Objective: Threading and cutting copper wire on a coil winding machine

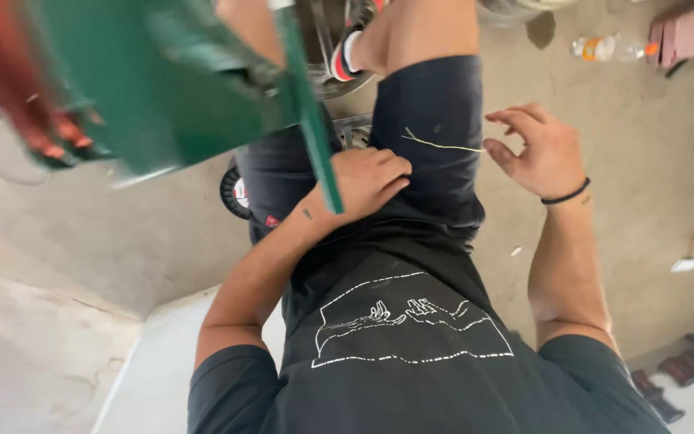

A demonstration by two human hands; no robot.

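The left hand (367, 181) rests loosely curled on the thigh beside a green panel (170, 80); the right hand (540, 149), open, reaches for a thin straw (442, 145) not yet grasped.

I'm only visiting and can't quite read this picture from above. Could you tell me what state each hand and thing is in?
Left hand: loosely curled, resting on the dark shorts at the lap.
Right hand: open, fingers spread, holding nothing.
Thin pale strand: lying on the shorts, beside the right hand.
Green panel: tilted, blurred.
Plastic bottle: lying on its side on the floor.
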